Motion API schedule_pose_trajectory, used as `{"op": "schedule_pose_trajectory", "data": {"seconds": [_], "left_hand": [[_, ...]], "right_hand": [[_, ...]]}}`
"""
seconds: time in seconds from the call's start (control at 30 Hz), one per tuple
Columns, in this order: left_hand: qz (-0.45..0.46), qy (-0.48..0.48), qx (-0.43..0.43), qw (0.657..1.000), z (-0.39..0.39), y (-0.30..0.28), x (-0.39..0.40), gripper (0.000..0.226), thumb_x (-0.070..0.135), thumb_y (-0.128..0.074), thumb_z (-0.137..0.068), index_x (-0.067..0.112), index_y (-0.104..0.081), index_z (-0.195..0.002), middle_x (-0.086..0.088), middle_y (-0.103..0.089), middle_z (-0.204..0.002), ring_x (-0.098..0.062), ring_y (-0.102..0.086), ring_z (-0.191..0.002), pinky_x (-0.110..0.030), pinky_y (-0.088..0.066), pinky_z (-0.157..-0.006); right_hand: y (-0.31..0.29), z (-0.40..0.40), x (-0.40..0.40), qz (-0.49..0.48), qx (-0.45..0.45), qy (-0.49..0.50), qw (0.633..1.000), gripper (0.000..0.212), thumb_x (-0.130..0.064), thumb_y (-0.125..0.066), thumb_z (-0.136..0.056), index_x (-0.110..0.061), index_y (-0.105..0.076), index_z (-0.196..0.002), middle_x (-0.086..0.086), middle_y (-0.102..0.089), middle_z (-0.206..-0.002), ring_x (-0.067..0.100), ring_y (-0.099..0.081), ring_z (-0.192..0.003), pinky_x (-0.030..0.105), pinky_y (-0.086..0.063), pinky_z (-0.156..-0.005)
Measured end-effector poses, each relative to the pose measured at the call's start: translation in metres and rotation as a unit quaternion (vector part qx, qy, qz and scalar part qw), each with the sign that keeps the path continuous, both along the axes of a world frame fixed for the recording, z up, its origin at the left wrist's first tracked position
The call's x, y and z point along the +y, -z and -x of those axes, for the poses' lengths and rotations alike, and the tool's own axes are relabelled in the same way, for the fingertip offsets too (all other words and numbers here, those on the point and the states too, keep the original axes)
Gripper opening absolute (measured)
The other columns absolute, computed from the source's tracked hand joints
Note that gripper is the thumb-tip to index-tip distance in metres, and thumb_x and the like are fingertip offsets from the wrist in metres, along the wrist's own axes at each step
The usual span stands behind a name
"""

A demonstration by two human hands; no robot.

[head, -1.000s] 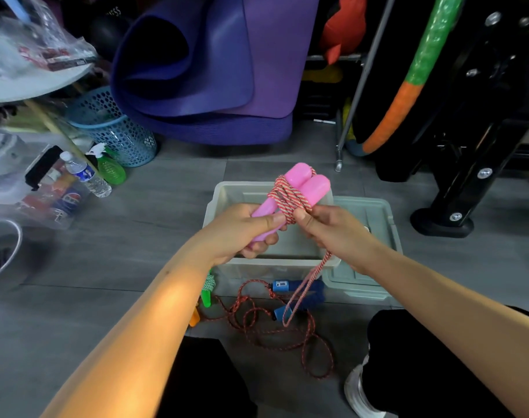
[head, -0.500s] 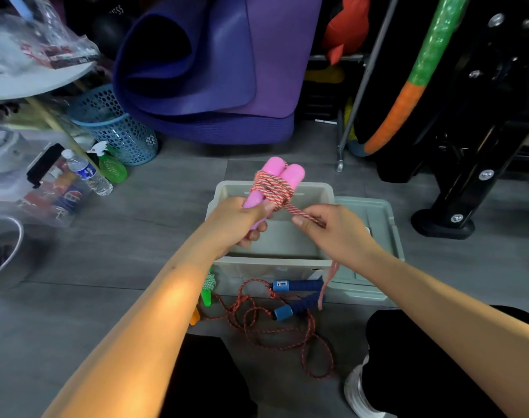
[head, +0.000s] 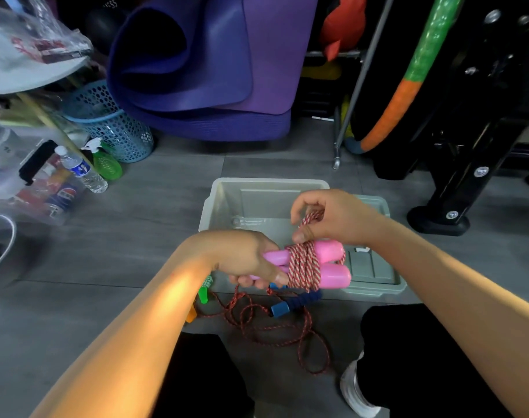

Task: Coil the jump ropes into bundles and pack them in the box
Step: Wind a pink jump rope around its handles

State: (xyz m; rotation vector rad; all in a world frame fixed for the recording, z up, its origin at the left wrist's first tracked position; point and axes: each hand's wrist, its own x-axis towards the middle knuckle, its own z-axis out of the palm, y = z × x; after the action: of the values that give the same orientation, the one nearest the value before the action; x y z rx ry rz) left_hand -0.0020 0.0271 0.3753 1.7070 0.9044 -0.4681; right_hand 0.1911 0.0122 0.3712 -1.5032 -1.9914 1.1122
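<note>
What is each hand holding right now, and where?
Left hand grips the pink handles at their left ends; right hand pinches the rope's loose end above the coil.

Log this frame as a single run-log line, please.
left hand grips pink handles | right hand pinches rope end above wraps | box holds no rope | red rope loose on floor

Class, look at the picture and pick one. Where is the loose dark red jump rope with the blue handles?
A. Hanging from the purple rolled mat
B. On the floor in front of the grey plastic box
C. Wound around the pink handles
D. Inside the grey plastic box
B: the loose dark red jump rope with blue handles lies in loops on the grey floor, on the near side of the grey plastic box, not in it.
</note>
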Motion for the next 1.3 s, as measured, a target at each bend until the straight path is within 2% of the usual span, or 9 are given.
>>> {"op": "schedule_pose_trajectory", "data": {"seconds": [0.3,0.47,0.67,0.77,0.83,1.03,1.17,1.23,1.3], "left_hand": [[-0.014,-0.024,-0.081,0.996,0.011,-0.002,-0.001,0.02,0.021,-0.063,-0.09,0.021,-0.055,-0.071,0.009,-0.055,-0.057,-0.006,-0.043,-0.044,-0.017,-0.033,-0.044],[0.022,-0.138,-0.172,0.975,0.019,0.001,0.004,0.018,0.013,-0.065,-0.088,0.017,-0.056,-0.072,0.005,-0.054,-0.057,-0.005,-0.039,-0.042,-0.015,-0.03,-0.041],[0.047,-0.197,-0.231,0.952,0.017,0.008,0.008,0.016,0.023,-0.067,-0.083,0.014,-0.056,-0.076,0.002,-0.052,-0.057,-0.005,-0.035,-0.04,-0.015,-0.025,-0.039],[0.09,-0.234,-0.243,0.937,0.013,0.009,0.01,0.018,0.026,-0.059,-0.079,0.009,-0.057,-0.086,0.001,-0.05,-0.058,-0.004,-0.033,-0.04,-0.013,-0.023,-0.037],[0.108,-0.237,-0.247,0.933,0.01,0.01,0.012,0.021,0.026,-0.058,-0.079,0.008,-0.057,-0.09,0.001,-0.049,-0.058,-0.004,-0.032,-0.04,-0.013,-0.023,-0.038],[0.16,-0.252,-0.269,0.916,0.007,0.011,0.013,0.023,0.025,-0.054,-0.082,0.006,-0.057,-0.092,0.002,-0.048,-0.057,-0.002,-0.032,-0.04,-0.011,-0.023,-0.037],[0.138,-0.275,-0.254,0.917,0.005,0.01,0.012,0.023,0.027,-0.055,-0.083,0.006,-0.059,-0.092,0.001,-0.047,-0.058,-0.004,-0.031,-0.041,-0.013,-0.022,-0.037],[0.108,-0.285,-0.237,0.922,0.005,0.011,0.013,0.018,0.024,-0.054,-0.09,0.006,-0.058,-0.093,0.001,-0.047,-0.058,-0.005,-0.03,-0.042,-0.014,-0.022,-0.038],[0.096,-0.298,-0.228,0.922,0.004,0.012,0.012,0.016,0.021,-0.05,-0.095,0.007,-0.057,-0.093,0.002,-0.048,-0.057,-0.006,-0.03,-0.041,-0.014,-0.022,-0.038]], "right_hand": [[0.01,-0.007,0.0,0.24,0.191,0.038,0.951,0.017,-0.031,-0.067,-0.073,-0.014,-0.068,-0.076,-0.006,-0.068,-0.068,0.003,-0.062,-0.059,0.017,-0.048,-0.057],[0.005,-0.012,-0.006,0.278,0.297,0.079,0.91,0.058,-0.049,-0.05,-0.073,-0.007,-0.062,-0.112,0.007,-0.071,-0.098,0.016,-0.069,-0.088,0.026,-0.056,-0.075],[0.005,-0.006,-0.01,0.272,0.435,0.111,0.852,0.1,-0.054,-0.09,-0.033,-0.003,-0.056,-0.112,0.012,-0.068,-0.109,0.018,-0.066,-0.098,0.024,-0.055,-0.079],[0.009,-0.005,-0.006,0.261,0.461,0.119,0.84,0.107,-0.057,-0.089,-0.034,-0.003,-0.052,-0.119,0.024,-0.048,-0.136,0.032,-0.045,-0.128,0.046,-0.033,-0.11],[0.011,-0.007,-0.005,0.239,0.459,0.088,0.851,0.099,-0.052,-0.089,-0.043,0.0,-0.053,-0.118,0.024,-0.051,-0.13,0.034,-0.045,-0.123,0.054,-0.019,-0.114],[0.012,-0.012,-0.005,0.194,0.415,0.004,0.889,0.074,-0.033,-0.087,-0.058,0.003,-0.057,-0.116,0.015,-0.063,-0.114,0.026,-0.057,-0.11,0.035,-0.043,-0.102],[0.02,-0.008,-0.005,0.153,0.344,0.061,0.924,0.066,-0.052,-0.083,-0.055,-0.014,-0.065,-0.105,0.017,-0.063,-0.108,0.024,-0.052,-0.103,0.05,-0.039,-0.101],[0.02,-0.005,-0.006,0.135,0.303,0.085,0.939,0.067,-0.062,-0.08,-0.053,-0.015,-0.066,-0.098,0.02,-0.055,-0.091,0.022,-0.045,-0.082,0.04,-0.044,-0.075],[0.02,-0.003,-0.006,0.133,0.289,0.101,0.943,0.063,-0.058,-0.077,-0.063,-0.007,-0.061,-0.096,0.011,-0.039,-0.078,0.015,-0.03,-0.065,0.026,-0.027,-0.058]]}}
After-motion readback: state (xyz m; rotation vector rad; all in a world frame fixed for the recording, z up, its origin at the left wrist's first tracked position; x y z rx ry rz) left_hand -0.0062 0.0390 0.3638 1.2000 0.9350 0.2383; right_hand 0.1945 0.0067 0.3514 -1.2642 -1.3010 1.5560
